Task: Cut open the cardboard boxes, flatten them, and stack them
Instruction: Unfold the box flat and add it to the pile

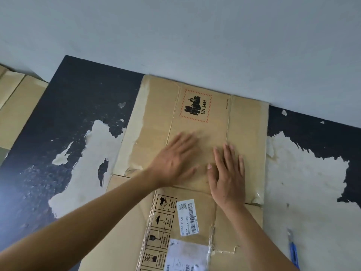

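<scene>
A flattened brown cardboard box [195,122] with a red-bordered UN 3481 label lies on the dark table, its far edge against the wall. My left hand [173,161] presses flat on its middle, fingers spread and blurred. Beside it my right hand [227,175] lies flat on the same panel, fingers straight. Nearer me the cardboard carries handling symbols, a barcode sticker [187,216] and a white shipping label [187,253]. A blue box cutter [293,249] lies on the table to the right of my right forearm, untouched.
The black table top [74,106] is worn, with large peeled pale patches left and right of the box. More flattened cardboard [15,106] lies at the far left edge. A pale grey wall [175,32] runs along the back.
</scene>
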